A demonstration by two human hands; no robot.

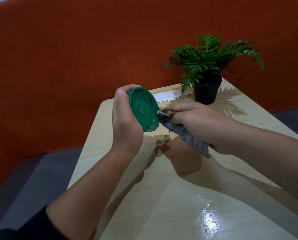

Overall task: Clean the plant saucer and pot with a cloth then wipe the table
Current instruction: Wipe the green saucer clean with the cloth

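Observation:
My left hand (pixel 125 122) holds a green plant saucer (pixel 143 108) tilted on edge above the table, its wet, dirt-flecked inside facing right. My right hand (pixel 198 122) grips a bunched grey cloth (pixel 188 137), whose tip touches the saucer's right rim. A black pot (pixel 206 91) with a green fern (pixel 209 54) stands at the table's far right, apart from both hands.
The light wooden table (pixel 170 196) has a brown muddy puddle (pixel 162 144) under the hands and a wet streak near the far edge by the pot. An orange upholstered backrest (pixel 66 58) rises behind. A grey seat (pixel 32 179) lies to the left.

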